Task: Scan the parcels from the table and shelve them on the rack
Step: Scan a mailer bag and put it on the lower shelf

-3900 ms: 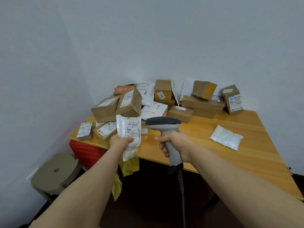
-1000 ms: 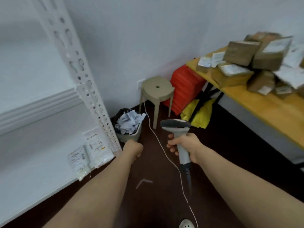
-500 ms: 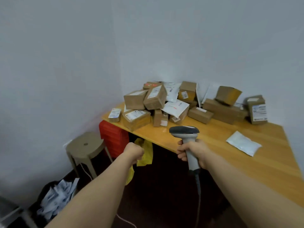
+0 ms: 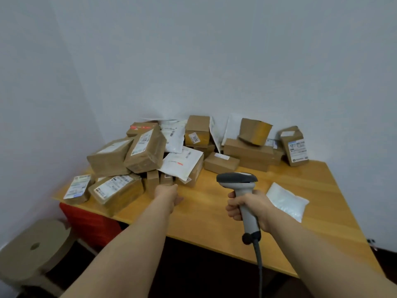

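Head view: the left hand [image 4: 167, 193], which held a white packet for scanning seconds ago, has left it on the rack and now reaches empty toward a small box [image 4: 165, 180] at the pile's [image 4: 146, 155] front edge, fingers hidden so I cannot tell their spread; the right hand [image 4: 247, 206] grips the scanner [image 4: 240, 186] over the table [image 4: 300, 233]; next parcel begins.

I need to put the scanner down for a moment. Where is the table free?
Bare wood lies between the left hand and the white pouch, and along the table front edge. The back-left corner is crowded with parcels.
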Tool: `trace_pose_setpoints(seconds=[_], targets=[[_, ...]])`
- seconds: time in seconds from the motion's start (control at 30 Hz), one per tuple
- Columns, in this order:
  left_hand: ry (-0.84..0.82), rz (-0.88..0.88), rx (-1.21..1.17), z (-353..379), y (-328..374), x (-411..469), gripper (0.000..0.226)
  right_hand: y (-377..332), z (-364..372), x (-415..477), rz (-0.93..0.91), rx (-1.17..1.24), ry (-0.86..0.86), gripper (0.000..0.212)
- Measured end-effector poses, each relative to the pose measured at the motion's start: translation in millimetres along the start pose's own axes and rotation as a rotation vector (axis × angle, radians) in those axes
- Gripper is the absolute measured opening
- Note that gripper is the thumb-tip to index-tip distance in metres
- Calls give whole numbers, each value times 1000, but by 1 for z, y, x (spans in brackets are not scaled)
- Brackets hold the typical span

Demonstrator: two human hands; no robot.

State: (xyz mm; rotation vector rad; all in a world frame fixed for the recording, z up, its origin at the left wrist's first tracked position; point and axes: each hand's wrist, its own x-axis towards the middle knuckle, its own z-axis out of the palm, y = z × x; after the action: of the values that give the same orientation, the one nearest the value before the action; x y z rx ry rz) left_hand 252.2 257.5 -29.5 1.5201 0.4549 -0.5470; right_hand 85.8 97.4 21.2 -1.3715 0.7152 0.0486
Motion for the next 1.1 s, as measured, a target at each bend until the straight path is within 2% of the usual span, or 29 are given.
trace_pose_setpoints(seconds=[0.1,0.23,0.37,0.47,0.53,0.63,0.8,0.9,1.0,1.1], targets=[[42,-68,-97,29,16,41,37,-15,-3,47,5,-5,22,12],[52,-129,-337,55,34,86,34,-28,-9,93,39,26,18,13],[3,-70,-299,70,29,120,45,-32,-23,118,54,43,39,14],[-11,-130,-314,76,29,122,27,-28,-30,123,73,46,47,15],[-13,-197,-393,79,32,112,30,-27,-33,121,67,41,69,17],[-193,-233,-470,86,30,74,16,-25,-35,114,22,95,146,16],[-462,-235,-386,86,1,14,16,-18,-43,88,-105,332,374,29],[-542,-271,-289,80,-18,-16,15,-17,-50,63,-212,427,405,39],[-596,-280,-132,73,-29,-48,17,-18,-55,39,-281,378,385,33],[-621,-187,131,63,-34,-78,24,-16,-54,19,-288,263,416,22]])
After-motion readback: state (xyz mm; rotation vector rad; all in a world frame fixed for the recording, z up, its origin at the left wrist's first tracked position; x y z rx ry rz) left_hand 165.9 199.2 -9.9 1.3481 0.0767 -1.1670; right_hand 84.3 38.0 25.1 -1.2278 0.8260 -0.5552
